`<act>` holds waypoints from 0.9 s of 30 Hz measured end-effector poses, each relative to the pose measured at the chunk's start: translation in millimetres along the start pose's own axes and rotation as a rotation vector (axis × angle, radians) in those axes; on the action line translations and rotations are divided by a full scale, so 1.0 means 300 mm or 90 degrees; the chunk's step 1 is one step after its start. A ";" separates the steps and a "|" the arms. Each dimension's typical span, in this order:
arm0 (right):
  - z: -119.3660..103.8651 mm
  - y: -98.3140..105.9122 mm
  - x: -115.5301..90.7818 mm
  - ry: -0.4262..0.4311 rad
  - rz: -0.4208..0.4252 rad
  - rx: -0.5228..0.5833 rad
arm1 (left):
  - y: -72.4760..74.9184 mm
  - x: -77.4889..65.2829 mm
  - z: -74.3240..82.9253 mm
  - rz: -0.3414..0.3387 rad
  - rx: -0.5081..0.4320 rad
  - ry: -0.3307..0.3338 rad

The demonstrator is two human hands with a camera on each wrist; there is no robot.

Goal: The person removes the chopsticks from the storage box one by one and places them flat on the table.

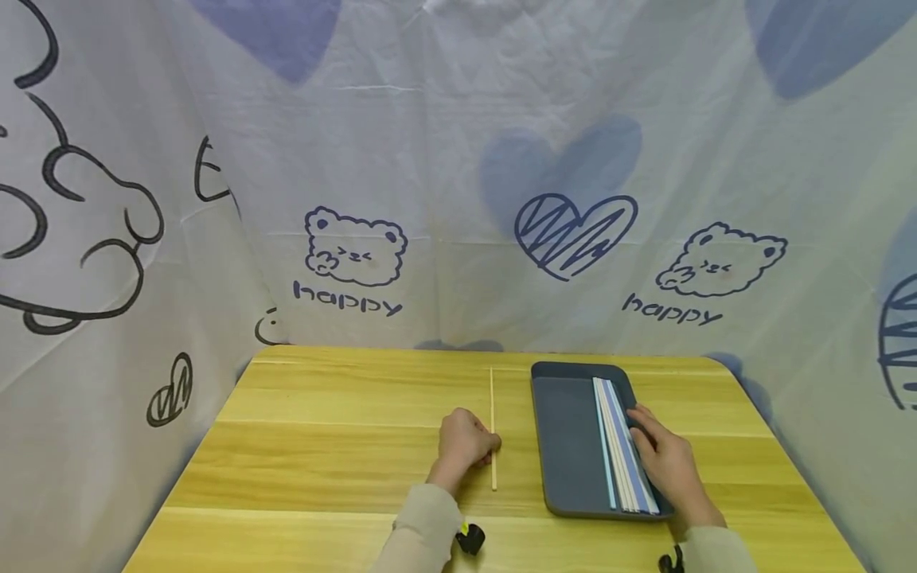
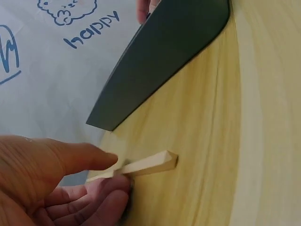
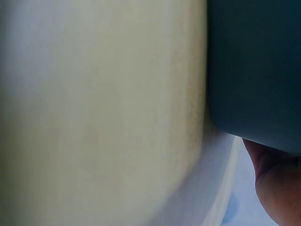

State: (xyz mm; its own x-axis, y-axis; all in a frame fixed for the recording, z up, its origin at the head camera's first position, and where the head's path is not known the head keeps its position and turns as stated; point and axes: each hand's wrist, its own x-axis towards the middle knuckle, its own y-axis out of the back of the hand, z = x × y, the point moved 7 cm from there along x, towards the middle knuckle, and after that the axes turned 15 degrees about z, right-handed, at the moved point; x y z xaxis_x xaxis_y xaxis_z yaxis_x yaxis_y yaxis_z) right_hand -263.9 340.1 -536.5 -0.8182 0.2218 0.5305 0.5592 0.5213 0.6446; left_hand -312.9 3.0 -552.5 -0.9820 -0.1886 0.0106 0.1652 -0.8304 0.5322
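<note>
My left hand (image 1: 466, 439) pinches a thin, pale wooden stick (image 1: 493, 473) near its middle, with thumb and fingertips. The stick points away from me on the table, left of a dark grey tray (image 1: 573, 461). In the left wrist view the near end of the stick (image 2: 155, 162) juts past the fingers and looks square-cut. My right hand (image 1: 669, 465) rests over the tray's right rim, its fingertips beside a row of long thin sticks (image 1: 625, 446) in blue, white and pale tones. The right wrist view shows only part of that hand (image 3: 280, 193) against the tray's outer wall.
The wood-grain table (image 1: 322, 446) extends on both sides of the tray. A white cloth (image 1: 458, 159) printed with hearts and bears hangs behind it and at both sides. A black wrist device (image 1: 470, 539) sits at my left sleeve.
</note>
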 end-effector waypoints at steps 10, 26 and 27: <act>0.011 0.018 -0.011 -0.013 0.011 0.001 | -0.021 -0.013 0.141 0.062 -0.022 -0.117; 0.017 0.006 0.000 -0.016 0.034 0.010 | -0.235 -0.120 0.356 -0.052 -0.081 -0.182; 0.016 0.008 -0.001 -0.013 0.040 0.011 | -0.248 -0.127 0.358 -0.061 -0.076 -0.177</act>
State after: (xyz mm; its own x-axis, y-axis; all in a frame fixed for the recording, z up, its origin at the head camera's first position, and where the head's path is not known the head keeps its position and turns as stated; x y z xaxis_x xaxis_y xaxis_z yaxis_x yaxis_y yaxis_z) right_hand -262.9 345.4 -537.9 -0.7840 0.2707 0.5586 0.6074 0.5200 0.6006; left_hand -297.5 128.3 -501.6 -0.9783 0.0297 0.2052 0.0648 -0.8963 0.4387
